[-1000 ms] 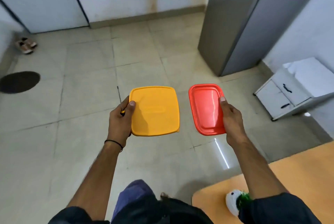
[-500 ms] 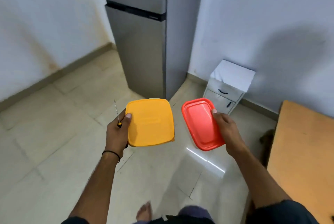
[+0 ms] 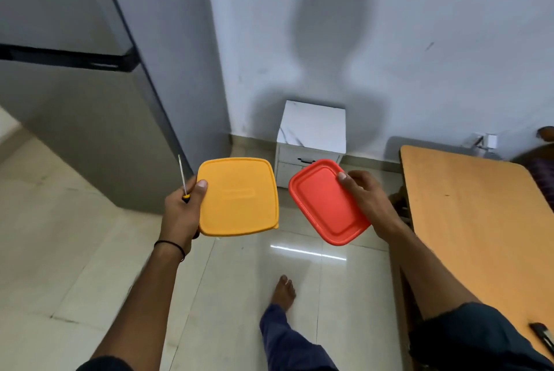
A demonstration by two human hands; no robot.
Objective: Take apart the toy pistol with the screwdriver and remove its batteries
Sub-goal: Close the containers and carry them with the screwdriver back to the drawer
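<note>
My left hand (image 3: 181, 214) grips a square yellow lidded container (image 3: 238, 196) by its left edge, thumb on the lid. The same hand also holds a thin screwdriver (image 3: 182, 175), its metal shaft pointing up past the container. My right hand (image 3: 368, 199) grips a red lidded container (image 3: 325, 201) by its right edge, tilted down to the right. Both containers are held in the air in front of me, apart from each other. No toy pistol is in view.
An orange table (image 3: 467, 220) stands at the right, a dark object (image 3: 541, 333) near its front edge. A grey fridge (image 3: 90, 119) rises at the left. A small white drawer unit (image 3: 311, 139) sits against the far wall. My bare foot (image 3: 283, 291) is on the tiled floor.
The view has swung right, from open floor to the wall, drawer unit and table. Both hands still carry the containers; the red one now tilts more.
</note>
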